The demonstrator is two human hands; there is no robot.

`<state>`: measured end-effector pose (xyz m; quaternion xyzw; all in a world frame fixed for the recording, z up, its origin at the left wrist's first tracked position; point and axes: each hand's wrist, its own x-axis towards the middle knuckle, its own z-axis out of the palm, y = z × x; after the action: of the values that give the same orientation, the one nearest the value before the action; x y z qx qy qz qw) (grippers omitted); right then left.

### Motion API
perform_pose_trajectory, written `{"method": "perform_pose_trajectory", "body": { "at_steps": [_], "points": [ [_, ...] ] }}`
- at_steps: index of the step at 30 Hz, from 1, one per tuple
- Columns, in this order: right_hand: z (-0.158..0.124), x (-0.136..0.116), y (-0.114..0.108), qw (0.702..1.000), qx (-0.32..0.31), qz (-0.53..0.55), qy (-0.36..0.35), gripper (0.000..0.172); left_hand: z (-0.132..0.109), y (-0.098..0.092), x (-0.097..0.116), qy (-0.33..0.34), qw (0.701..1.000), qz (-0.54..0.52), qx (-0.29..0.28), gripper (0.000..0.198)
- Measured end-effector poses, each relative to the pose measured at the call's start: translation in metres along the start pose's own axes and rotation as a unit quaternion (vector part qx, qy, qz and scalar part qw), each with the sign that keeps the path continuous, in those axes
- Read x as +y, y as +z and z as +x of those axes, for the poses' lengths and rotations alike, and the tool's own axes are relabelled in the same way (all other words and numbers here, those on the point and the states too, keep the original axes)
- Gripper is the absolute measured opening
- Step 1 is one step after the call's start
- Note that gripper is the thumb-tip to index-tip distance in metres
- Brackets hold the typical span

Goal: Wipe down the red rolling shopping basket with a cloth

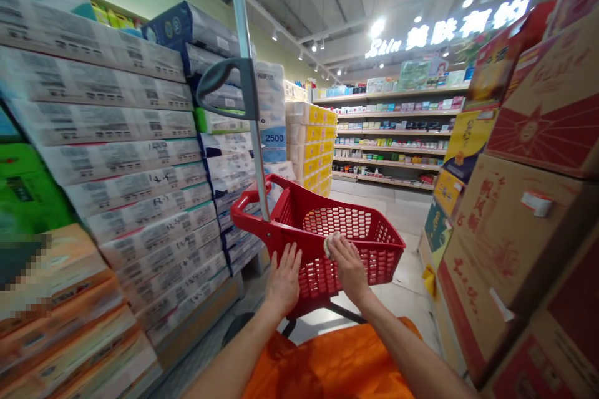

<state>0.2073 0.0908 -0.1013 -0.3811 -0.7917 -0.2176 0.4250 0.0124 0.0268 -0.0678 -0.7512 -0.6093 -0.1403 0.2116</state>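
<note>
A red plastic shopping basket [374,234] on wheels stands in front of me in a store aisle, empty inside. A grey pull handle [229,84] on a metal pole rises from its near left corner. My left hand [283,277] lies flat against the basket's near wall, fingers stretched upward. My right hand [346,265] rests on the near rim, fingers closed on a small white cloth [330,243] pressed to the rim.
Stacked packs of tissue paper [126,156] fill the left side. Cardboard boxes [528,199] pile up on the right. Shelves of goods [393,137] stand at the far end. An orange garment [337,361] covers my lap.
</note>
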Motion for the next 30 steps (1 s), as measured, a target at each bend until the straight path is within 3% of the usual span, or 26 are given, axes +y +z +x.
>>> {"method": "perform_pose_trajectory", "body": {
  "at_steps": [5,12,18,22,25,30],
  "points": [
    [-0.019,-0.021,0.019,0.997,-0.028,0.048,-0.05,0.047,-0.01,0.004,-0.012,-0.006,1.0,0.008,0.021,0.06],
    [0.04,-0.043,0.009,0.997,0.025,0.054,-0.043,0.052,-0.018,0.006,-0.038,-0.048,0.996,0.055,0.053,0.064],
    [0.022,-0.06,0.023,0.991,-0.002,0.081,-0.102,0.053,-0.027,0.002,-0.054,-0.075,0.995,0.057,0.042,0.062],
    [0.062,-0.087,0.014,0.991,0.033,0.094,-0.087,0.048,-0.029,-0.004,-0.063,-0.118,0.992,0.048,0.02,0.067],
    [0.083,-0.106,0.021,0.987,0.046,0.11,-0.106,0.043,-0.033,-0.009,-0.068,-0.147,0.988,0.046,0.011,0.068],
    [0.061,-0.119,0.039,0.976,0.039,0.144,-0.157,0.038,-0.037,-0.019,-0.078,-0.158,0.985,0.058,0.04,0.065]
  ]
}}
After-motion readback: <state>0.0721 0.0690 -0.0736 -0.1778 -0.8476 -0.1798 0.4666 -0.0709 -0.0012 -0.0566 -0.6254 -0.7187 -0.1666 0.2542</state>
